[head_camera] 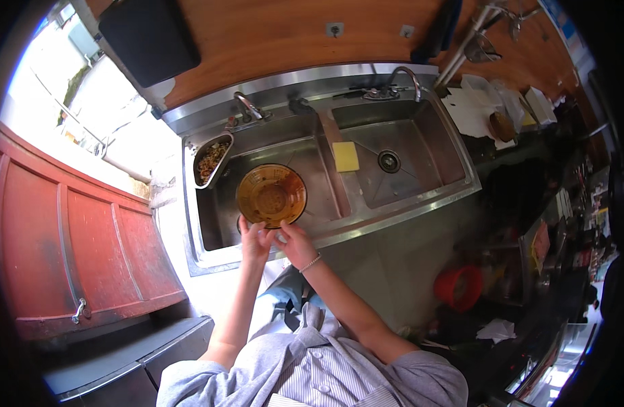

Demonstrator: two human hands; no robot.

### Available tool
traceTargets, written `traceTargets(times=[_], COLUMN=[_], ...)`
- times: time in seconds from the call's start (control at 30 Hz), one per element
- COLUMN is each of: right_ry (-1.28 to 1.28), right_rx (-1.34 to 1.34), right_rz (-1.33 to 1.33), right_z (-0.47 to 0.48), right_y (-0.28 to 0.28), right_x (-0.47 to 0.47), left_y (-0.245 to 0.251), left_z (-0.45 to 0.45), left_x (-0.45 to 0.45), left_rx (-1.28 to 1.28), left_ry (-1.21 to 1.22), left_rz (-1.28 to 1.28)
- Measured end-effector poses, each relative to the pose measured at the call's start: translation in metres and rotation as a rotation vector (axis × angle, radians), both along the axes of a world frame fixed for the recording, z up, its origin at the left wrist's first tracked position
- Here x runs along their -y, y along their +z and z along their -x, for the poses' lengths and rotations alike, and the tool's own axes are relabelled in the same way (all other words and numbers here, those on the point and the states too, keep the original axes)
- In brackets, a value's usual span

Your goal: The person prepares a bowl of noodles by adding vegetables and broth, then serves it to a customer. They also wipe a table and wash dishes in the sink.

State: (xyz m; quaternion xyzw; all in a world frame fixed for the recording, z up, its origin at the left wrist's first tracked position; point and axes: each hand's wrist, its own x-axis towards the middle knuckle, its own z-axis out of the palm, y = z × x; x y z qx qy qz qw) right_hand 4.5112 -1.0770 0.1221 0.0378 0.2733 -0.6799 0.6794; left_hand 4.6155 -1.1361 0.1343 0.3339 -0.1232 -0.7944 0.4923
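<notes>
An amber glass bowl (271, 196) is held over the left basin of a steel double sink (314, 168). Its inside faces up toward me, with dark specks on the bottom. My left hand (256, 243) grips the near rim on the left side, thumb and fingers around the edge. Close beside it, my right hand (295, 246) pinches the same rim with its fingertips; a bracelet circles that wrist. Part of a dark rim shows below the bowl on the left, too hidden to name. A yellow sponge cloth (346, 156) lies on the divider between the basins.
A corner strainer (212, 160) full of food scraps sits in the left basin's back corner. Two faucets (248, 105) rise behind the basins. Left stands a red door (88, 229); on the floor at right, a red bucket (458, 288). Plastic containers (479, 90) crowd the right counter.
</notes>
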Motion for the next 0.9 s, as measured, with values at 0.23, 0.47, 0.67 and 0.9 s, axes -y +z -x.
traceTargets(times=[0.23,0.47,0.67,0.9], right_ry=[-0.148,-0.172,-0.126,0.025], right_rx=[0.006,-0.207,-0.396,-0.323], right_rz=[-0.054,-0.187,-0.272,-0.356], right_z=[0.016,0.070,0.099,0.126], right_y=[-0.033,0.003,0.017,-0.009], right_x=[0.047,0.113,0.142,0.159], left_y=[-0.008,-0.096,-0.087,-0.050], left_z=[-0.019,-0.014,0.039,0.016], left_x=[0.052,0.318,0.408,0.403], left_rx=[0.236,1.329,1.886,1.894], left_ry=[-0.362,-0.285,-0.666,-0.593], left_rz=[0.055,0.592,0.632,1.086])
